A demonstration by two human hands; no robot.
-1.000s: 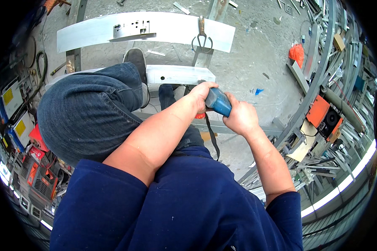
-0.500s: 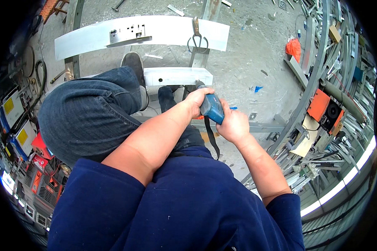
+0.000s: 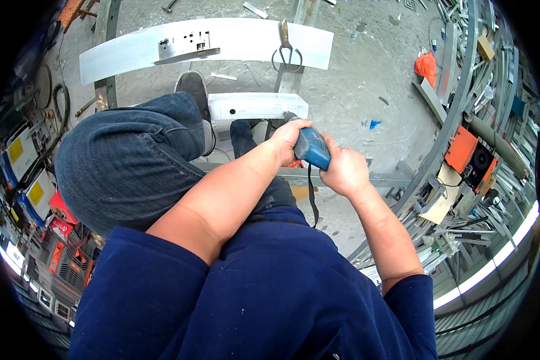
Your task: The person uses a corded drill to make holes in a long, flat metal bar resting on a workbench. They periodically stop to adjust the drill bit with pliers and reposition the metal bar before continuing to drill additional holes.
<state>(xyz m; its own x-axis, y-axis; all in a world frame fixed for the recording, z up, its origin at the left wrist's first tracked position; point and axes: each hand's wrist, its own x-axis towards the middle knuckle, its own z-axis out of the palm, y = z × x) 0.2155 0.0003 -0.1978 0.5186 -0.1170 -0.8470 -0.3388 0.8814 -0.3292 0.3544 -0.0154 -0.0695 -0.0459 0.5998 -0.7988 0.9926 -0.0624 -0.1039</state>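
Both my hands are closed on a blue power drill (image 3: pixel 313 150) with a black strap hanging below it. My left hand (image 3: pixel 287 141) wraps around its front part, near the chuck. At the rear, my right hand (image 3: pixel 346 170) grips the drill; its handle and trigger are hidden. The drill's front end reaches the right end of a white metal profile (image 3: pixel 255 107), but the bit's tip is too small to make out. A dark round hole shows in the profile further left. My bent left leg (image 3: pixel 126 162) lies beside the profile, its shoe near the profile's left part.
Beyond the profile lies a long white metal plate (image 3: pixel 240 45) bearing a slotted metal lock body (image 3: pixel 192 43) and scissors (image 3: pixel 286 45). Metal beams run underneath. Metal offcuts (image 3: pixel 486 216), an orange bag (image 3: pixel 426 67) and an orange-black machine (image 3: pixel 471 157) are at right; red tools (image 3: pixel 60 252) stand at left.
The drill's rear end and my right hand have swung slightly to the right. The whole view has shifted a little; the drill's front end stays at the profile's right end.
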